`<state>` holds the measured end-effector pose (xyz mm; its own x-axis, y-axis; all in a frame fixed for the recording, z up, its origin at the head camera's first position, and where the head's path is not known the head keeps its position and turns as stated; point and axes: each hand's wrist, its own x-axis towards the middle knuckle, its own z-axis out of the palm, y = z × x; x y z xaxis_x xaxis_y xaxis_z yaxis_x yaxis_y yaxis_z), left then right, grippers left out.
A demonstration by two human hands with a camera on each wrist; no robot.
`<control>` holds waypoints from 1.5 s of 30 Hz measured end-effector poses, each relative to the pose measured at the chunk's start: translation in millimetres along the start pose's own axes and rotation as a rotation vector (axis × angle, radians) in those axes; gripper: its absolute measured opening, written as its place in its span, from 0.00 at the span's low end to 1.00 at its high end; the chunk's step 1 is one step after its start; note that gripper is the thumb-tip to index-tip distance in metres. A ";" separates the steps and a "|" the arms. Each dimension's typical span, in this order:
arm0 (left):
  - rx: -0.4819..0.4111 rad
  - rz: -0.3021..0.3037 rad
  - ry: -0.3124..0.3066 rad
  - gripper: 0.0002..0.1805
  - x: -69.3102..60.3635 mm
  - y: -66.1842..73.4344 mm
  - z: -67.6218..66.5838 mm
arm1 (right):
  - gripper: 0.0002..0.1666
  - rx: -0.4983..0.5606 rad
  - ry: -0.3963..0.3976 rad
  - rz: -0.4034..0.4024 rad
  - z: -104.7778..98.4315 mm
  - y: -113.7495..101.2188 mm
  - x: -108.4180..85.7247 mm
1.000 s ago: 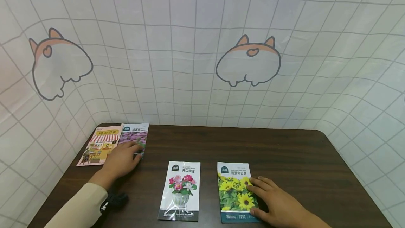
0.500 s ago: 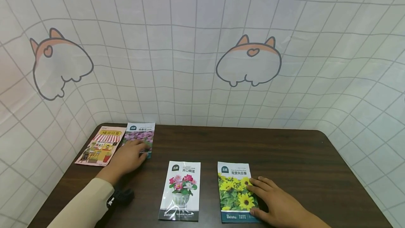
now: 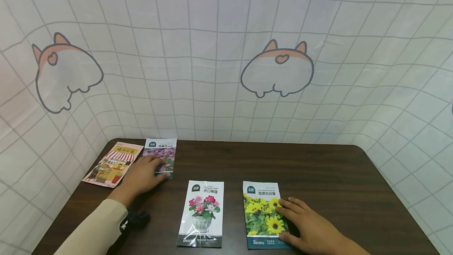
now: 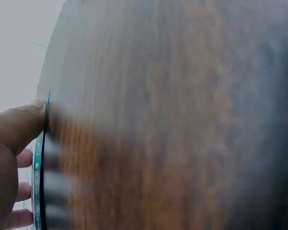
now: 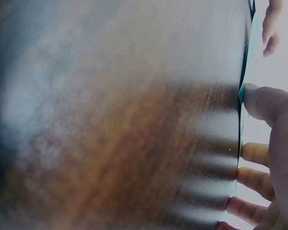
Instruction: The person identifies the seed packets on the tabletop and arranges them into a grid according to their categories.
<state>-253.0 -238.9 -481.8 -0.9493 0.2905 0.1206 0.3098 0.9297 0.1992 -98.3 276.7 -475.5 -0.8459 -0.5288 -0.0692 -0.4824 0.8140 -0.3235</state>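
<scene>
Hands [image 3: 141, 174] [image 3: 308, 223] rest unclenched on a white-topped purple-flowered packet [image 3: 167, 153] and a teal-based yellow-flowered packet [image 3: 262, 216].

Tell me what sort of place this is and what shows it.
Probably a small indoor booth set up for tabletop work: a dark wood-grain table enclosed by white grid-patterned sheeting with cartoon animal prints, and printed packets spread on the tabletop.
</scene>
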 end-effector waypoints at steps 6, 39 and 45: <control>0.002 0.036 -0.017 0.23 2.8 1.9 -4.0 | 0.44 -0.029 0.020 -0.004 0.9 -0.7 -0.9; -0.086 0.145 -0.057 0.29 13.4 6.8 0.7 | 0.44 -0.032 0.028 -0.012 2.3 -1.5 -2.8; -0.076 0.154 -0.050 0.29 16.7 5.8 5.9 | 0.42 -0.049 0.055 -0.022 4.3 -1.6 -3.1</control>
<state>-267.4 -227.3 -484.4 -0.8914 0.4404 0.1074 0.4528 0.8543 0.2551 -93.9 276.0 -478.8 -0.8454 -0.5340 -0.0103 -0.5106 0.8138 -0.2774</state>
